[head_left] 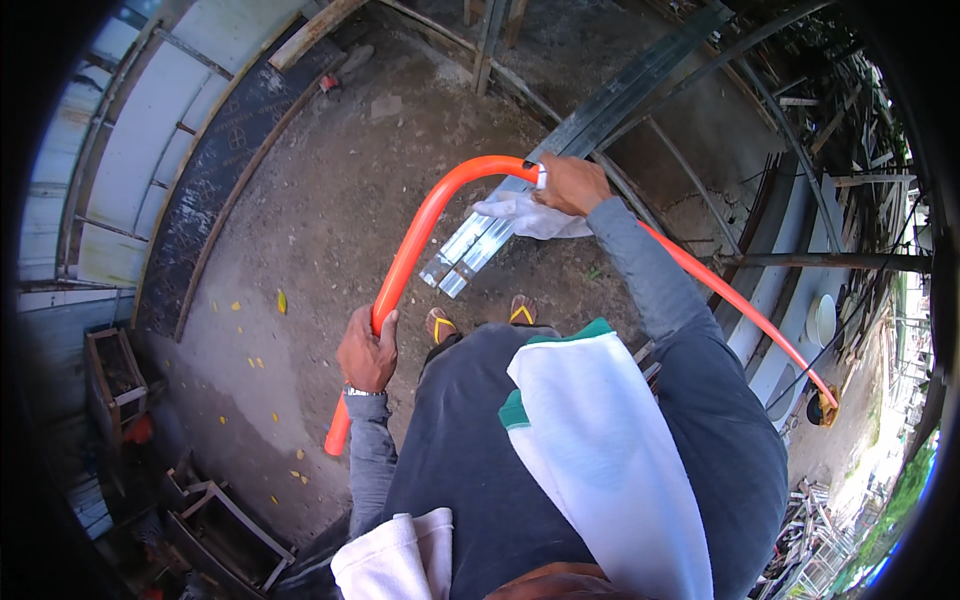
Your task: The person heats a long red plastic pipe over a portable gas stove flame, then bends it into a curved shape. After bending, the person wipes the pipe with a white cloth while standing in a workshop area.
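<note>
A long orange pipe [425, 220] curves in front of me. My left hand [367, 350] is closed around it near its left end, which sticks out below the fist. At the top of the bend my right hand [575, 185] grips the pipe beside a dark mark and a white band. A crumpled white cloth or plastic piece [535, 215] hangs beneath the right hand; whether the fingers hold it too is unclear. Past my right forearm an orange length [740, 300] runs down to the right; the arm hides where it joins.
Silvery metal channels [620, 100] extend from the upper right to a spot above my feet. A metal frame [700, 180] stands at right beside long boards. Wooden frames [235, 530] sit at lower left. Yellow leaves dot the concrete floor [290, 240].
</note>
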Action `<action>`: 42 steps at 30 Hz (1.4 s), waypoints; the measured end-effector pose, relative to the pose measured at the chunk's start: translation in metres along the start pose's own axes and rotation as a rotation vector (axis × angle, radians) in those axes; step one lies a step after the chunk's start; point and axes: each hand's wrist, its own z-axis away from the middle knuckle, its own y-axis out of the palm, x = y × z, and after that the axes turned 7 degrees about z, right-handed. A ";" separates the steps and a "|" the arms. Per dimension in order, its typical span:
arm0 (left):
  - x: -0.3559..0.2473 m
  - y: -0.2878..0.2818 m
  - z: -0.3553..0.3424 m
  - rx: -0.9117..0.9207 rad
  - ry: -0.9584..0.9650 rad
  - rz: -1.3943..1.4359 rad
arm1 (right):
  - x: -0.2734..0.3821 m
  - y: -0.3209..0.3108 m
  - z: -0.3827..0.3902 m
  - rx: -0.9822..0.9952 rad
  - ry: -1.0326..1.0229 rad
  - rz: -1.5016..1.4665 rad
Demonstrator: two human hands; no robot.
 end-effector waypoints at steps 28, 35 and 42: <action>-0.002 -0.008 0.008 0.018 0.004 0.031 | 0.069 -0.013 -0.070 0.007 -0.652 -0.141; 0.000 -0.012 0.007 0.010 0.006 0.031 | 0.010 -0.005 -0.067 0.128 -0.746 -0.363; 0.008 -0.009 0.003 0.046 0.020 0.076 | 0.008 0.010 -0.063 0.189 -0.457 -0.249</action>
